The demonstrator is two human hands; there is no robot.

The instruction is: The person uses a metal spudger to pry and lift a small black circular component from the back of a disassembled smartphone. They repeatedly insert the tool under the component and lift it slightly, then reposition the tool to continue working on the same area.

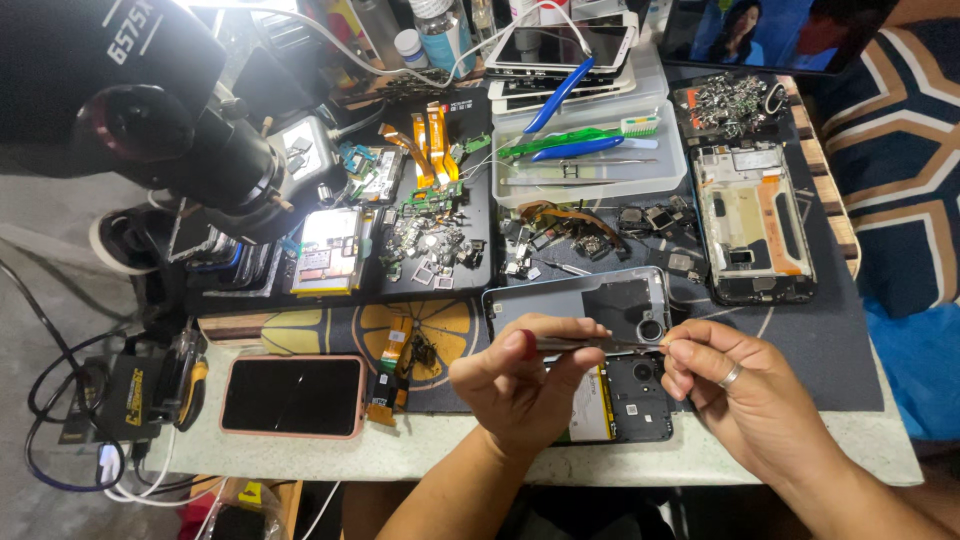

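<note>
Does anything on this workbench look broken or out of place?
Yes. The opened phone at the right lies gutted, its insides bare. Loose small parts are scattered mid-mat. The left hand holds tweezers toward the right hand.

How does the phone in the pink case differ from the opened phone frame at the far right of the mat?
The phone in the pink case is whole with a dark screen; the opened phone frame shows bare inner parts. The first lies lengthwise near the table edge, the second points away. Neither hand touches them. Both lie flat.
</note>
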